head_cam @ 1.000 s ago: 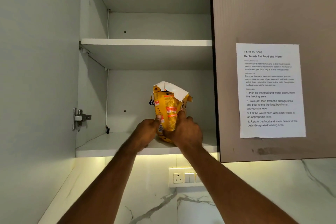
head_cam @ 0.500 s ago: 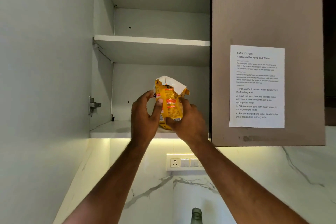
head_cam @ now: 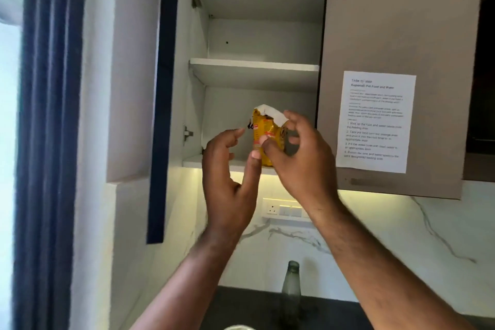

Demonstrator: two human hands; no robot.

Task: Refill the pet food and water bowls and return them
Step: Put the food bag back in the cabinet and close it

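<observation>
The yellow pet food bag (head_cam: 267,131), its white top torn open, stands upright on the lower shelf (head_cam: 192,161) of the open wall cabinet. Both my hands are raised in front of it, nearer to me than the shelf. My left hand (head_cam: 227,177) is spread with relaxed fingers and its thumb overlaps the bag's lower left corner. My right hand (head_cam: 302,158) hangs with loosely curled fingers in front of the bag's right side, with cabinet wall showing through the gaps. Neither hand grips the bag. No bowl is clearly in view.
The cabinet's left door (head_cam: 134,61) stands open; the right door (head_cam: 388,21) is closed and carries a printed task sheet (head_cam: 375,120). Below are a wall socket (head_cam: 273,209), a glass bottle (head_cam: 290,286) on the dark counter (head_cam: 241,308), and a blue curtain (head_cam: 48,115) at left.
Both hands have let go of the bag and drawn back toward me. The bag stays on the lower shelf. My view has pulled back and swung left, showing the curtain.
</observation>
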